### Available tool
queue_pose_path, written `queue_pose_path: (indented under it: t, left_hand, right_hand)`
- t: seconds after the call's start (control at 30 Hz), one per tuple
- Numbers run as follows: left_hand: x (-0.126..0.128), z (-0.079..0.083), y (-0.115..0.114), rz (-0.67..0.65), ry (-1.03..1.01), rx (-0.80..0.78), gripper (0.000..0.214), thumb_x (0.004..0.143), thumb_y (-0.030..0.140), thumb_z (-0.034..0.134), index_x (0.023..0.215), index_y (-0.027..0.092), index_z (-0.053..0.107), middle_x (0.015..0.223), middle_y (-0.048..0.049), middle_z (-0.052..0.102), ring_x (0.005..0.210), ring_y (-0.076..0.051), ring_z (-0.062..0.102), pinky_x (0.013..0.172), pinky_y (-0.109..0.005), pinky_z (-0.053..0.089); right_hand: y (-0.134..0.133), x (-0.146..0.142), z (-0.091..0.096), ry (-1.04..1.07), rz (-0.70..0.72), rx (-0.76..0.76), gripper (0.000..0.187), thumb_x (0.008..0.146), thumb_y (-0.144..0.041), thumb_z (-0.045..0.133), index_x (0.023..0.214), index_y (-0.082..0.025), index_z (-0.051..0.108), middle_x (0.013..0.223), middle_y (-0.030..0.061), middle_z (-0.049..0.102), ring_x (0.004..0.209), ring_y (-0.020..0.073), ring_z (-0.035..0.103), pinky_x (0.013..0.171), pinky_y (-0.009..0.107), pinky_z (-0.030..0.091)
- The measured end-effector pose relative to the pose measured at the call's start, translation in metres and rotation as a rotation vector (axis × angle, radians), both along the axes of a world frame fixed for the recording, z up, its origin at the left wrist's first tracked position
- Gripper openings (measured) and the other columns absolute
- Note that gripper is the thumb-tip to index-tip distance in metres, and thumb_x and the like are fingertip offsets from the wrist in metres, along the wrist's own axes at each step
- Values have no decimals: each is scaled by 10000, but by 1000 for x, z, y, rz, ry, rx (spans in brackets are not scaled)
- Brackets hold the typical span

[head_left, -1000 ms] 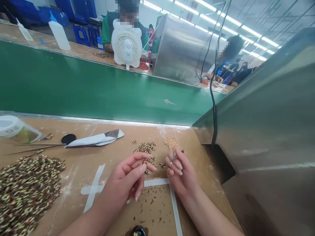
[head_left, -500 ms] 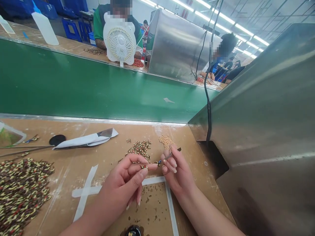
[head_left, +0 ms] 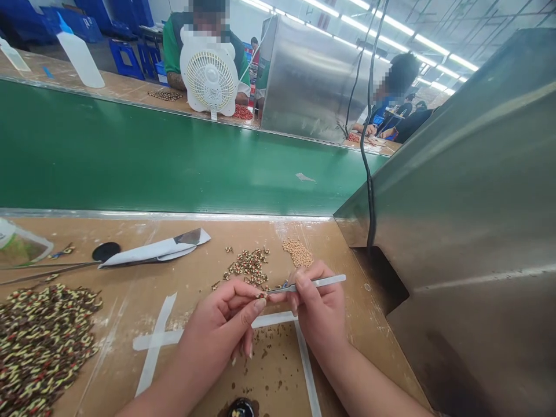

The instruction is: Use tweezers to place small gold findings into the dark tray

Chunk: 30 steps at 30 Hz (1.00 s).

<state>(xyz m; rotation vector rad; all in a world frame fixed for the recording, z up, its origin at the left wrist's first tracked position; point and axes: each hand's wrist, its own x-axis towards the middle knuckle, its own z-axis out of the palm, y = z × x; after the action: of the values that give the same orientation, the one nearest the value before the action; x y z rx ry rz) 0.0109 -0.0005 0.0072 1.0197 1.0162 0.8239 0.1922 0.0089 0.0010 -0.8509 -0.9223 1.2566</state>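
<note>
My left hand [head_left: 219, 318] is closed in a pinch on a small painted piece [head_left: 261, 296], dark with yellow and red, held between thumb and index finger. My right hand [head_left: 324, 310] grips slim metal tweezers [head_left: 330, 281] whose thin tip reaches leftward to that piece. Just behind my fingers lies a loose pile of similar small pieces [head_left: 248, 263]. A patch of tiny beige beads [head_left: 297, 253] sits beyond my right hand. Below both hands, an open black pot [head_left: 241, 408] stands on the board, cut off by the bottom edge.
A large heap of dark, yellow and red pieces [head_left: 43, 347] covers the left. Folded paper [head_left: 156, 250] and a black lid [head_left: 106, 251] lie behind it. White tape [head_left: 153, 347] marks the board. A metal panel [head_left: 473, 231] rises at right; a green belt [head_left: 174, 165] runs across.
My right hand has turned the tweezers nearly level and brought their tip to the piece in my left hand. The left hand keeps its pinch almost in place.
</note>
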Motion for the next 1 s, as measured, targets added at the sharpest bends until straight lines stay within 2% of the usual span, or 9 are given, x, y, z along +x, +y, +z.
queue_pose_path:
  t: [0.2,0.3,0.4,0.7,0.8,1.0]
  left_hand:
    - [0,4,1,1,48,-17,357,904,548,743,942,204,653,511,38,633,391,-105,542,371,-169,343]
    - [0,5,1,-1,44,-23,367,900,551,745,947,200,650,662,-19,746,393,-96,551,372,-179,343]
    - [0,6,1,5,46,-30,356,908,536,747,955,197,649,790,-51,795,401,-84,562,380,-181,345]
    - [1,6,1,14,43,-31,380,892,552,757,940,194,639,795,-51,786,391,-87,575,371,-178,336]
    - [1,5,1,19,47,-31,372,894,548,759,946,197,646,706,-13,735,392,-95,577,367,-176,334]
    - [0,3,0,17,43,-20,362,903,537,767,942,196,653,656,11,704,399,-89,575,376,-166,332]
  right_hand:
    - [0,-2,1,-52,-24,59,336,986,-382,765,780,-208,565,571,-79,587,432,88,618,501,181,421]
    - [0,-3,4,-59,-33,51,340,978,-385,772,773,-210,564,569,-81,584,412,85,592,500,191,421]
    - [1,-3,5,-66,-40,27,339,972,-391,776,769,-214,572,570,-78,587,416,89,592,518,204,450]
    - [-1,-2,1,-65,-29,27,333,979,-362,773,762,-213,569,592,-78,569,434,80,600,527,193,452]
    - [-1,-1,1,-81,-27,24,320,990,-342,760,765,-214,572,602,-72,569,481,91,636,550,199,483]
    - [0,0,4,-97,-18,27,331,976,-346,769,744,-217,570,599,-79,545,410,84,583,485,204,489]
